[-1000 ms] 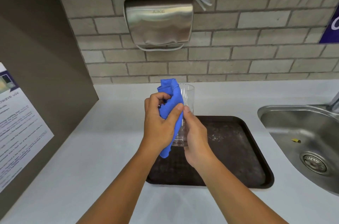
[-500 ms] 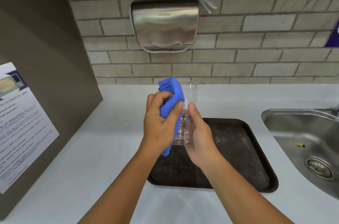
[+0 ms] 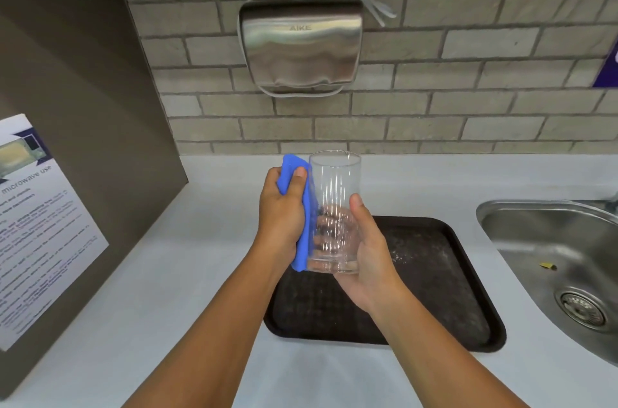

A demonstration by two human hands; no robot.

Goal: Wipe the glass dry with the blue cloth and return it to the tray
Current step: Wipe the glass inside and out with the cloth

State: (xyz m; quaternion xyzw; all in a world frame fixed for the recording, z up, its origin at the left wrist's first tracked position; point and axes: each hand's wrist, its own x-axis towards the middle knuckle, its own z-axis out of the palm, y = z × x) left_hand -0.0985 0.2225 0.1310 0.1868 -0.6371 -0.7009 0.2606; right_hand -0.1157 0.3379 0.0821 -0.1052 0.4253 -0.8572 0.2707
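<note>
A clear drinking glass [image 3: 334, 187] is held upright in the air above the dark brown tray [image 3: 444, 294]. My right hand [image 3: 368, 257] grips its lower half from the right, thumb up along the side. My left hand [image 3: 282, 213] clutches the blue cloth [image 3: 302, 240] and presses it flat against the glass's left side. The cloth hangs from above my fingers down to the level of the glass's base. The tray lies on the white counter under both hands.
A steel sink [image 3: 561, 267] is set in the counter right of the tray. A steel hand dryer [image 3: 301, 46] with a loose cord hangs on the brick wall behind. A dark panel with a printed notice [image 3: 36, 227] stands at the left.
The cloth has come off the glass's rim and front and now lies along its left side, leaving most of the glass uncovered. My right hand has shifted lower on the glass.
</note>
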